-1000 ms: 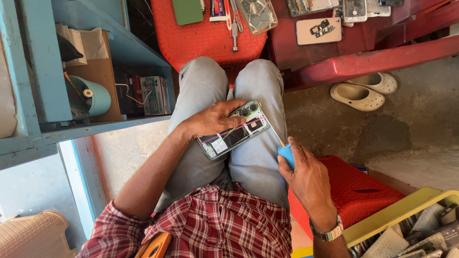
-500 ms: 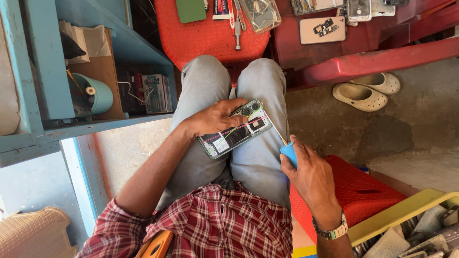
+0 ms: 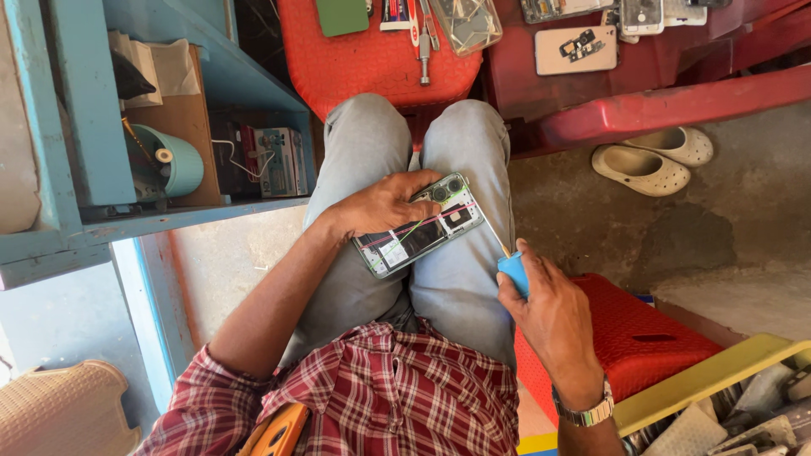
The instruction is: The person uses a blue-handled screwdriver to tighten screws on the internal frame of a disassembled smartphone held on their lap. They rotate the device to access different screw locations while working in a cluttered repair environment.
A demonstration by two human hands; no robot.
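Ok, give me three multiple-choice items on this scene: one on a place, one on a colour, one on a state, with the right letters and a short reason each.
1. Where does the opened phone rest?
A. on the person's lap
B. on the red stool
C. on the blue shelf

2. What colour is the tool handle in the right hand?
A. green
B. blue
C. black

3. In what state is the phone under the left hand?
A. sealed, with its back cover on
B. back cover off, with its inner parts showing
C. wrapped in a box

Answers:
1. A, since the phone lies across the thighs in grey trousers.
2. B, since the handle gripped by the fingers is light blue.
3. B, since the camera lenses, boards and a thin red wire are bare to view.
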